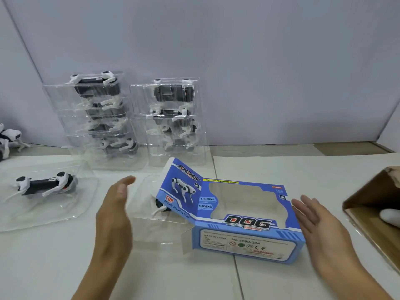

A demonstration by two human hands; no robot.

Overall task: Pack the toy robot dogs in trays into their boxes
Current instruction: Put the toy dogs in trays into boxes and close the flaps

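Box (244,221): blue windowed carton, left end flap open, clear tray (151,200) with dog protruding at 9 o'clock. Left hand (114,211) and right hand (318,221): flat, fingers straight, flanking, gripping nothing.

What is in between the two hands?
In the head view, the blue box and a clear tray holding a toy dog lie between the left hand and right hand.

head-worn wide view, looking forward and down, close over table (270,282)
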